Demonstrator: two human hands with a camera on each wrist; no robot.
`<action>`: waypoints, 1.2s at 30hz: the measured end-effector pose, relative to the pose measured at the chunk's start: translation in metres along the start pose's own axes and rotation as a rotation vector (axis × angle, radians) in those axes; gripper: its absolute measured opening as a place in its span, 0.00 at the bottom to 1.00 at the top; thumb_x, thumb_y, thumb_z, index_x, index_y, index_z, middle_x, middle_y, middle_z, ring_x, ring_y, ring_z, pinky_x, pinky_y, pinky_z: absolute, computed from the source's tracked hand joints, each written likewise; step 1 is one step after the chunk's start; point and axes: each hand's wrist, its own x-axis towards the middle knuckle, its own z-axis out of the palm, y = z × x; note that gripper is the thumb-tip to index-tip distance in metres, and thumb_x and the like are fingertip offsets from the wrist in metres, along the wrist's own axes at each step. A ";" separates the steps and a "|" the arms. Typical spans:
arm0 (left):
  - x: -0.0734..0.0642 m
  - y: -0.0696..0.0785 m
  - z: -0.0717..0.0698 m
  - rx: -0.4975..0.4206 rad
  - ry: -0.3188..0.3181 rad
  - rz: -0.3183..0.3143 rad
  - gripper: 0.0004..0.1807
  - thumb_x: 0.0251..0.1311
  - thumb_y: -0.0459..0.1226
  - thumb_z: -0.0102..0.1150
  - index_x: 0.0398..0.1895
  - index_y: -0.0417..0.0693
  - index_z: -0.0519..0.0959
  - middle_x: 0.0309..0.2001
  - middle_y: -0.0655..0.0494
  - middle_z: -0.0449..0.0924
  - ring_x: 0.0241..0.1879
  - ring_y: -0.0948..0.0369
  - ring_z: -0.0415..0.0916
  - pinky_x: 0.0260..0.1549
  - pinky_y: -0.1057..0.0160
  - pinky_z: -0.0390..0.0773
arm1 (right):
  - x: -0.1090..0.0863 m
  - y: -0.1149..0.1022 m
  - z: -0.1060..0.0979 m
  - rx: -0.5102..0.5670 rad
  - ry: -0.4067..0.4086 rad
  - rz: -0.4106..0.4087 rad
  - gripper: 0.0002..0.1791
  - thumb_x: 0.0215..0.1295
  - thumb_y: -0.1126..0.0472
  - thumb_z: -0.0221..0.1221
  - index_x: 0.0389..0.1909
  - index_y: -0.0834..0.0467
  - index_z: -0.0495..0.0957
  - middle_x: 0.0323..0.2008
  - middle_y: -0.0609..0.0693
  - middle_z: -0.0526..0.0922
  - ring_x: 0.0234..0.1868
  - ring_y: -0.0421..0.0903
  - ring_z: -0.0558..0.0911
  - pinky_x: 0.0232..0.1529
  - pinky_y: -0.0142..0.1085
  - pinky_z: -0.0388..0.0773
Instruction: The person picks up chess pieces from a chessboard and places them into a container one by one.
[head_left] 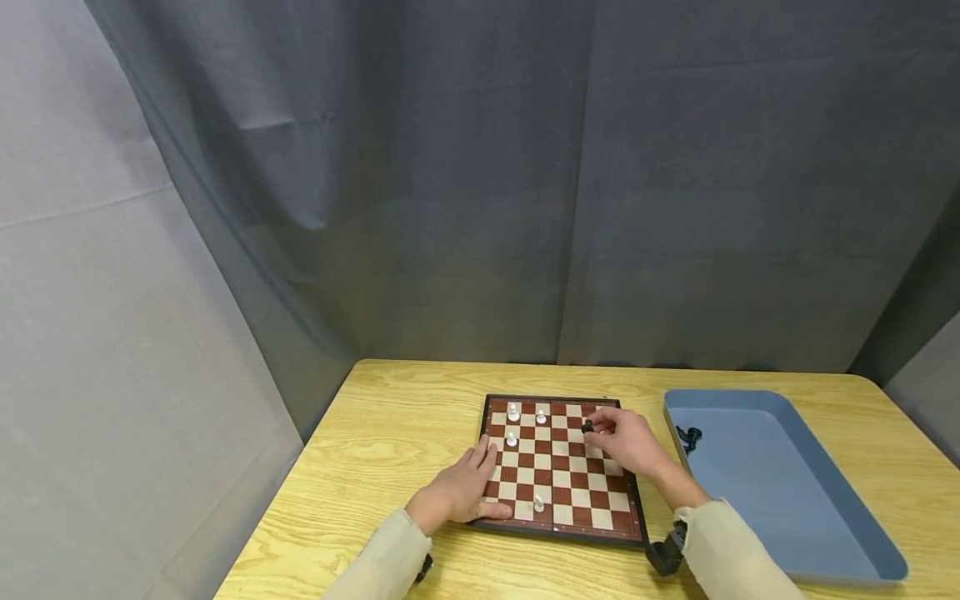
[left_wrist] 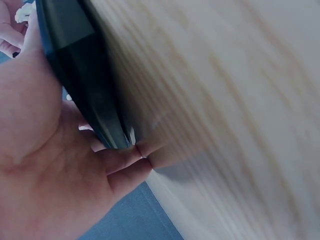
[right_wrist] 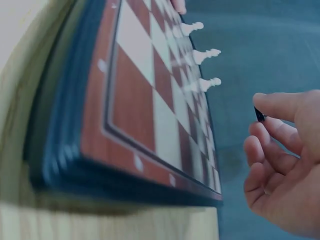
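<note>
The step in hand appears to be setting a black chess piece (head_left: 587, 426) on the chessboard (head_left: 555, 475): the right hand (head_left: 626, 442) pinches it between thumb and index finger over the far right part of the chessboard, and the right-wrist view shows the piece apart from the squares. The next move would likely call for lowering it straight onto one square, then loosening the pinch without nudging anything. The right forearm reaches in from the chessboard's near right, its other fingers loosely bent beneath the pinch. The left hand (head_left: 463, 483) grips nothing; it lies spread at the chessboard's left edge, thumb over the near left corner, perhaps to steady it. Four white pieces (head_left: 541, 417) stand on the chessboard's left half, and more black pieces (head_left: 688, 438) lie in the blue tray (head_left: 780, 492) right of the chessboard
</note>
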 end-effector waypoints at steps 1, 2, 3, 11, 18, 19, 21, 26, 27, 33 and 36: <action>0.000 0.000 0.000 0.000 -0.001 0.001 0.57 0.51 0.70 0.47 0.75 0.45 0.45 0.75 0.46 0.36 0.71 0.50 0.46 0.59 0.56 0.67 | -0.002 0.000 -0.003 -0.002 0.000 -0.003 0.14 0.62 0.61 0.62 0.46 0.65 0.78 0.37 0.52 0.80 0.36 0.46 0.78 0.32 0.39 0.76; 0.000 0.000 0.000 0.000 -0.001 0.002 0.57 0.51 0.70 0.46 0.75 0.45 0.45 0.75 0.46 0.36 0.71 0.50 0.46 0.59 0.56 0.67 | -0.003 -0.001 -0.006 -0.003 -0.001 -0.003 0.14 0.62 0.62 0.62 0.46 0.65 0.78 0.37 0.52 0.79 0.36 0.47 0.78 0.33 0.39 0.76; 0.000 0.000 0.000 0.000 -0.001 0.003 0.57 0.51 0.70 0.46 0.75 0.44 0.45 0.75 0.46 0.36 0.71 0.50 0.46 0.58 0.56 0.67 | -0.005 -0.002 -0.010 -0.002 -0.005 -0.004 0.14 0.62 0.62 0.62 0.46 0.65 0.78 0.37 0.53 0.79 0.36 0.47 0.78 0.33 0.40 0.76; 0.001 -0.001 0.002 -0.004 -0.005 -0.002 0.57 0.51 0.70 0.46 0.75 0.45 0.45 0.75 0.47 0.35 0.71 0.50 0.46 0.58 0.56 0.67 | -0.016 0.000 -0.039 -0.002 -0.037 -0.007 0.16 0.64 0.60 0.61 0.48 0.64 0.77 0.36 0.51 0.77 0.34 0.46 0.75 0.30 0.39 0.73; 0.003 -0.002 0.005 0.002 -0.001 0.003 0.58 0.50 0.71 0.44 0.76 0.45 0.44 0.75 0.47 0.35 0.71 0.50 0.46 0.59 0.56 0.67 | -0.023 0.014 -0.065 -0.025 -0.013 -0.070 0.17 0.64 0.60 0.61 0.47 0.68 0.76 0.36 0.52 0.77 0.35 0.46 0.75 0.32 0.39 0.73; 0.003 -0.003 0.005 0.001 0.000 0.004 0.58 0.50 0.71 0.44 0.76 0.45 0.44 0.75 0.47 0.35 0.71 0.50 0.46 0.58 0.56 0.67 | -0.024 0.016 -0.069 -0.025 -0.012 -0.072 0.16 0.64 0.60 0.61 0.47 0.68 0.76 0.36 0.52 0.78 0.35 0.46 0.76 0.31 0.39 0.74; 0.003 -0.003 0.006 -0.002 -0.002 0.006 0.58 0.50 0.71 0.45 0.76 0.45 0.45 0.75 0.47 0.35 0.71 0.50 0.46 0.58 0.56 0.68 | -0.026 0.020 -0.075 -0.027 -0.012 -0.076 0.16 0.64 0.61 0.61 0.47 0.69 0.76 0.35 0.52 0.78 0.35 0.46 0.76 0.31 0.39 0.74; 0.002 -0.004 0.006 -0.003 -0.005 0.008 0.56 0.51 0.70 0.46 0.76 0.46 0.45 0.75 0.47 0.35 0.71 0.50 0.47 0.57 0.57 0.68 | -0.030 0.033 -0.089 -0.061 -0.009 -0.066 0.17 0.64 0.60 0.61 0.46 0.70 0.76 0.35 0.53 0.78 0.35 0.47 0.77 0.29 0.37 0.75; 0.002 -0.004 0.006 -0.006 -0.006 0.009 0.56 0.51 0.70 0.45 0.76 0.46 0.45 0.75 0.47 0.35 0.71 0.50 0.47 0.57 0.56 0.68 | -0.031 0.035 -0.092 -0.070 -0.008 -0.057 0.18 0.64 0.60 0.61 0.46 0.71 0.76 0.35 0.54 0.78 0.35 0.47 0.77 0.29 0.37 0.75; 0.001 -0.004 0.005 -0.013 -0.005 0.013 0.56 0.52 0.70 0.44 0.76 0.45 0.44 0.75 0.47 0.35 0.71 0.49 0.46 0.59 0.56 0.67 | -0.036 0.050 -0.108 -0.118 -0.009 -0.013 0.20 0.63 0.59 0.61 0.47 0.72 0.75 0.36 0.55 0.78 0.36 0.49 0.76 0.29 0.39 0.74; 0.001 -0.004 0.005 -0.009 -0.002 0.012 0.56 0.52 0.70 0.44 0.76 0.45 0.44 0.75 0.47 0.35 0.71 0.50 0.46 0.58 0.56 0.67 | -0.039 0.057 -0.115 -0.138 -0.007 -0.009 0.20 0.63 0.59 0.61 0.46 0.72 0.75 0.37 0.56 0.78 0.36 0.49 0.76 0.29 0.40 0.74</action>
